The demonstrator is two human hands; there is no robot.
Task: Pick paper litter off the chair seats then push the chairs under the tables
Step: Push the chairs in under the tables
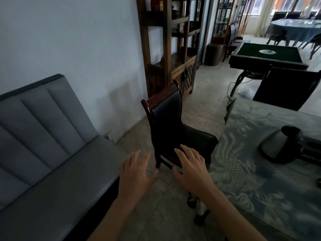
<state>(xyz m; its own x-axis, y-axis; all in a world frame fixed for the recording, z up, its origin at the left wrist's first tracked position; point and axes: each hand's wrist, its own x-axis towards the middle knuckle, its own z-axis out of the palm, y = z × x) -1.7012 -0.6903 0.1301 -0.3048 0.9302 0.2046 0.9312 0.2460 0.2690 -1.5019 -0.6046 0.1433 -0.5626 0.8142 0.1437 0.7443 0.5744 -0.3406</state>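
Note:
A dark padded chair [171, 124] with a reddish wooden frame stands on the tiled floor, its seat tucked partly under the table with the patterned blue-green cloth [257, 173]. No paper shows on the visible part of the seat. My left hand [136, 174] hovers open over the floor just left of the chair's near leg, holding nothing. My right hand [192, 166] is open too, fingers spread over the near edge of the chair seat; whether it touches is unclear.
A grey padded bench [52, 153] runs along the wall on the left. An electric kettle [283, 145] sits on the cloth-covered table. Wooden shelves [172, 40] stand behind the chair. A green-topped game table [267, 53] and another dark chair [286, 86] are further back right.

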